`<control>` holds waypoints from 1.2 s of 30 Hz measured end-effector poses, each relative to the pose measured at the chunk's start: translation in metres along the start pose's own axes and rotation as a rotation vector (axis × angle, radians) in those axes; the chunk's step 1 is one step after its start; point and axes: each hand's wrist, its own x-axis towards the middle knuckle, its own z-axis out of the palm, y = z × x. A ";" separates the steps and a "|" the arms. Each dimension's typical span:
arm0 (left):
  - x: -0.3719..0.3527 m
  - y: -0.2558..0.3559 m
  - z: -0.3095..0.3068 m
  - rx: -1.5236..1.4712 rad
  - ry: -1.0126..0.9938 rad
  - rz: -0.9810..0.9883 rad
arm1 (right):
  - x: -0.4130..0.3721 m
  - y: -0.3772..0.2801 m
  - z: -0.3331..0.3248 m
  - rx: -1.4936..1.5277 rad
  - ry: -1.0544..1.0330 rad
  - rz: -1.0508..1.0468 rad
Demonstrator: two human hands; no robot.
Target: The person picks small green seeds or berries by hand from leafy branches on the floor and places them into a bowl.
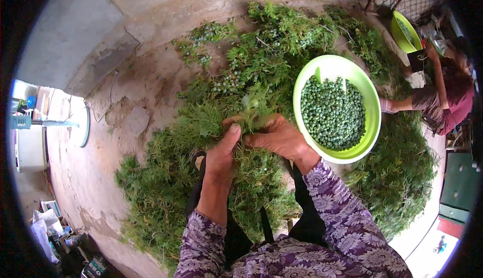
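Both hands meet at the middle of the view on a green leafy sprig (254, 111). My left hand (223, 153) grips its lower stems, thumb up against the foliage. My right hand (279, 137) pinches the same sprig from the right. Just to the right of my right hand stands a lime-green bowl (319, 74) holding many small blue-green berries (333, 113). Under and around the hands lies a wide heap of cut green branches (166, 177), some with berry clusters.
Another person (443, 96) sits at the right edge with an arm reaching toward the heap, and a second lime-green bowl (398, 32) stands behind. Bare concrete ground (100, 142) lies to the left. A white appliance (30, 147) stands far left.
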 end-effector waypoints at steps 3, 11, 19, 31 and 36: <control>0.002 -0.009 -0.007 -0.054 0.091 -0.077 | -0.010 -0.007 0.007 -0.052 0.209 0.131; 0.010 -0.008 -0.022 0.096 0.229 -0.036 | -0.013 -0.036 -0.013 -0.301 0.054 0.133; 0.011 -0.012 -0.015 0.254 0.052 0.229 | -0.013 -0.032 -0.034 0.301 0.412 -0.216; 0.005 -0.011 0.002 0.476 0.081 0.247 | -0.014 -0.028 -0.016 -0.288 0.200 -0.379; 0.006 -0.013 0.001 0.497 0.117 0.223 | -0.013 -0.028 -0.017 -0.535 0.290 -0.533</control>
